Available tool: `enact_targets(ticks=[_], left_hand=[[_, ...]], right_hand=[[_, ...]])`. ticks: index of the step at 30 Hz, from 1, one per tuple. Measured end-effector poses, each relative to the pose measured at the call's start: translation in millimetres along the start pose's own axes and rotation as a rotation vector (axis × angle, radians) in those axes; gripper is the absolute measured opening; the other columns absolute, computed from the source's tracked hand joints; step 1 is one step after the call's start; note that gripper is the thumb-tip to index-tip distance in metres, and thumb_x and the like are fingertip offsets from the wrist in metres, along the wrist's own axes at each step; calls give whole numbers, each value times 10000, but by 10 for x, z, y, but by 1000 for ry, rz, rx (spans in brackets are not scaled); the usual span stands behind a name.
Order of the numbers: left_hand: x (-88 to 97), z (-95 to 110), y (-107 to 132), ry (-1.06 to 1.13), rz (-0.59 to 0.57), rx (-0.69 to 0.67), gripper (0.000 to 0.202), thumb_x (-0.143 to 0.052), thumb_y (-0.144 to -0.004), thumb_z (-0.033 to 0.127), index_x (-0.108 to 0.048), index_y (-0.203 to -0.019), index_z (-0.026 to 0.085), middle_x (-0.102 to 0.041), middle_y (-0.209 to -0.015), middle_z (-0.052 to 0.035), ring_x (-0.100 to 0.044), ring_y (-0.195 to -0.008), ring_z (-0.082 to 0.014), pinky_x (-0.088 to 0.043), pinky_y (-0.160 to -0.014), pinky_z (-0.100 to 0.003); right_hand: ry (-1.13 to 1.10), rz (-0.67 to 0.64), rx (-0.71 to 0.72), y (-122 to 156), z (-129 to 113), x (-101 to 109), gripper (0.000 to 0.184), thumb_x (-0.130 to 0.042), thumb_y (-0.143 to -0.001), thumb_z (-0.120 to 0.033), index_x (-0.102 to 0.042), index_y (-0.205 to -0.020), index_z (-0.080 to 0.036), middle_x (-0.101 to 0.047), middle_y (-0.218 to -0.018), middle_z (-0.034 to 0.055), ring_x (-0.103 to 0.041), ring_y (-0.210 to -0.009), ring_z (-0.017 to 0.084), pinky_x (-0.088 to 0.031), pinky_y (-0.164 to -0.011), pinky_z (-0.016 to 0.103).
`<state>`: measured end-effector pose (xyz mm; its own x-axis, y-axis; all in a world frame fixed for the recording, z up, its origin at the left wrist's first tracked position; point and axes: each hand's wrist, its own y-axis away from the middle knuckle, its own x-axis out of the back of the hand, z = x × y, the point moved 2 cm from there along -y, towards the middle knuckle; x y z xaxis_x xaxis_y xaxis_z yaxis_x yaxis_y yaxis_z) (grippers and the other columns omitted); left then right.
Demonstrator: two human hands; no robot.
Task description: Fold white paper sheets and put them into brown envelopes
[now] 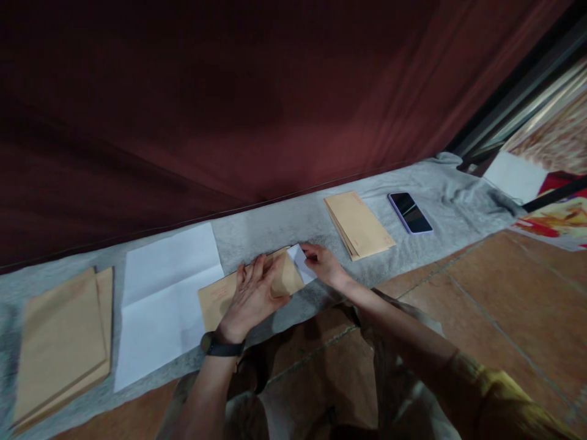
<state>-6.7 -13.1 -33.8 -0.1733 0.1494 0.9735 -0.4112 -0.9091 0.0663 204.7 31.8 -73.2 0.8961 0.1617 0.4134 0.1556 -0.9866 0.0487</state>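
Note:
A brown paper envelope [216, 300] with faint red print lies in front of me on the grey cloth. My left hand [257, 293] rests flat across it, fingers spread, thumb by the near edge and fingertips by the far edge. From the envelope's right end a folded white paper [301, 264] sticks out, partly inside. My right hand [323, 263] pinches this paper's outer end between thumb and fingers. Left of the envelope, an unfolded white sheet [167, 299] with a crease across its middle lies flat, its right edge touching or under the envelope.
Larger brown envelopes [64, 342] overlap at the far left. Several smaller brown envelopes [360, 223] are stacked right of my hands, beside a phone [410, 212] in a purple case. The grey cloth [275, 217] meets a dark red curtain [275, 110] behind; tiled floor [499, 299] shows in front.

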Motion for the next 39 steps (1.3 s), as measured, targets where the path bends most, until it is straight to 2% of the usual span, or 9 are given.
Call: enact_targets(ticks=[6, 10, 14, 19, 25, 29, 39], left_hand=[[41, 31, 6, 26, 9, 3, 939, -729, -774, 457, -275, -1572, 262, -383, -1577, -166, -356, -1461, -376, -183, -1210, -623], [64, 63, -3, 39, 27, -5, 989, -727, -772, 439, -206, -1592, 257, -389, -1571, -168, -368, -1454, -372, -185, -1216, -611], [62, 78, -7, 50, 38, -22, 1024, -722, -778, 425, -132, -1604, 287, -382, -1579, -156, -377, -1447, -367, -175, -1215, -624], [63, 82, -13, 70, 45, -38, 1051, -728, -774, 420, -99, -1608, 308, -399, -1567, -146, -385, -1438, -364, -191, -1210, -622], [49, 69, -34, 68, 30, -40, 1063, -736, -764, 423, -106, -1609, 285, -420, -1549, -159, -387, -1438, -363, -219, -1201, -622], [16, 39, -42, 60, 37, -53, 1066, -737, -766, 432, -102, -1611, 288, -418, -1550, -163, -384, -1443, -365, -224, -1196, -626], [-3, 4, -69, 75, 59, -87, 1081, -728, -765, 420, -76, -1613, 265, -449, -1522, -175, -413, -1420, -379, -303, -1158, -600]], right_hand=[[-98, 4, -79, -11, -3, 30, 313, -553, -759, -33, -685, -1020, -145, -692, -826, 36, -645, -758, 169, -501, -705, 281], [-150, -34, -121, -9, -16, 47, 134, -607, -742, -97, -671, -830, -175, -663, -744, -6, -616, -697, 146, -470, -643, 249], [-140, -108, -185, 6, -63, 71, 24, -664, -743, -158, -669, -744, -181, -598, -605, -48, -548, -568, 115, -406, -551, 218], [-185, -189, -260, 34, -135, 70, 82, -657, -787, -147, -680, -713, -172, -533, -494, -69, -470, -432, 85, -329, -452, 196], [-204, -228, -317, 32, -102, 27, 121, -636, -826, -124, -671, -717, -163, -547, -486, -68, -493, -401, 74, -348, -418, 173], [-162, -283, -351, 38, -76, 37, 89, -631, -856, -164, -691, -790, -164, -540, -467, -70, -485, -390, 77, -331, -399, 170], [-139, -351, -370, 47, -195, 62, 91, -605, -864, -157, -687, -825, -161, -552, -486, -61, -522, -437, 89, -379, -437, 172]])
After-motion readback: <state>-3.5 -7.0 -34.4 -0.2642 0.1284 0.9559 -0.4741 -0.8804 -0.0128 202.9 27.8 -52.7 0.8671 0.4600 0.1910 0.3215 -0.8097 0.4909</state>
